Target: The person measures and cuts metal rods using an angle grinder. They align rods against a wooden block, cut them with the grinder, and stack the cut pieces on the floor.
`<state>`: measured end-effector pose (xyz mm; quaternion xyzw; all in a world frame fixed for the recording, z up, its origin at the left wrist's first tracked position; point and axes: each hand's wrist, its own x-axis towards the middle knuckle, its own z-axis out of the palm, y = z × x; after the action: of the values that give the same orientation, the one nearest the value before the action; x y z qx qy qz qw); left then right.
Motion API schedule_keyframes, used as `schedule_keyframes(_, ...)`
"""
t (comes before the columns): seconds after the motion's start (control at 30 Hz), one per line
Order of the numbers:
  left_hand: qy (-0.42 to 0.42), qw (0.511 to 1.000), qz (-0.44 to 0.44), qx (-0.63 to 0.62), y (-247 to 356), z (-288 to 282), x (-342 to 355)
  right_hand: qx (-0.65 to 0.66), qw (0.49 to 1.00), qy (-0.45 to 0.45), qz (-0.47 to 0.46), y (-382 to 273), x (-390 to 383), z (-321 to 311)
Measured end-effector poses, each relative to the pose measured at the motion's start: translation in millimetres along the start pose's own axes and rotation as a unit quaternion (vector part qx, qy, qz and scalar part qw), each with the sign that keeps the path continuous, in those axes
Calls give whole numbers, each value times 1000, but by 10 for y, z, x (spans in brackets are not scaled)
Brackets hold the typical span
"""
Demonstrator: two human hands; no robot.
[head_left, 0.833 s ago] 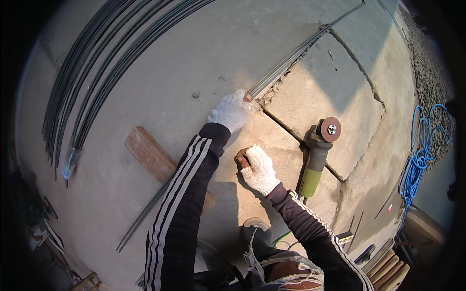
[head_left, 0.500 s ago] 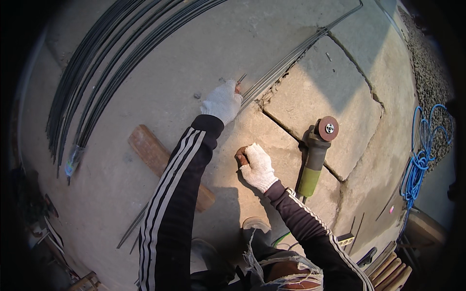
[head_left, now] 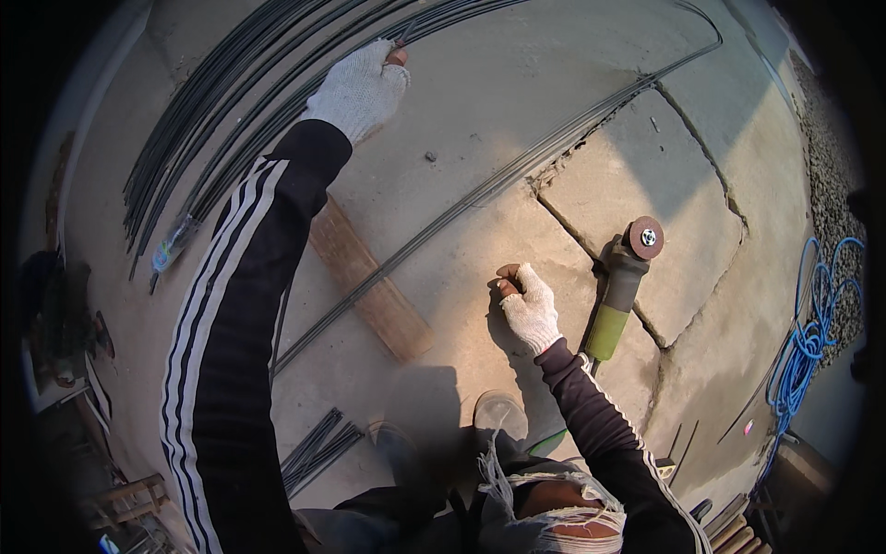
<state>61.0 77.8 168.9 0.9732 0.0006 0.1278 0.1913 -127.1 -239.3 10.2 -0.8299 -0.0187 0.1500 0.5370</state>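
Observation:
My left hand (head_left: 362, 90), in a white knitted glove with bare fingertips, reaches over the edge of a bundle of dark steel rods (head_left: 221, 102). Its fingers are closed, and a thin dark rod end (head_left: 407, 35) pokes out above them; its length is hidden. My right hand (head_left: 529, 307), gloved alike, hovers over the concrete with loosely bent, parted fingers and nothing in them. Just right of it lies an angle grinder (head_left: 616, 300) with a green rear body and a brown disc. Several long thin rods (head_left: 480, 191) run diagonally between my hands, crossing a wooden plank (head_left: 369, 277).
Short cut rods (head_left: 318, 452) lie at lower left near my feet. Cracks split the concrete slab (head_left: 637, 157) by the grinder. A blue hose or cable (head_left: 798, 342) is coiled at the right, beside gravel (head_left: 835, 148). Wooden pieces (head_left: 738, 531) lie at lower right.
My left hand has moved from the long thin rods up and left to the bundle. The fingers of my right hand have loosened. The view has shifted, and the short cut rods show more fully.

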Motion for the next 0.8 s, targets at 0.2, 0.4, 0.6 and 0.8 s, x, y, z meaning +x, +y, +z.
schedule_keyframes(0.2, -70, 984, -94, -131, -112, -1198, -575, 371, 903, -129, 176, 345, -251, -61)
schedule_keyframes(0.4, -163, 978, -124, -48, 120, -1462, -1678, 493, 811, -216, 230, 62, -592, 158)
schedule_keyframes(0.6, -214, 950, -148, -171, 302, -920, -2667, 318, 830, -405, 215, -312, -910, 745)
schedule_keyframes(0.8, -139, 962, -91, -217, 776, -201, -2915, -74, 826, -521, -202, -303, -1241, 1358)
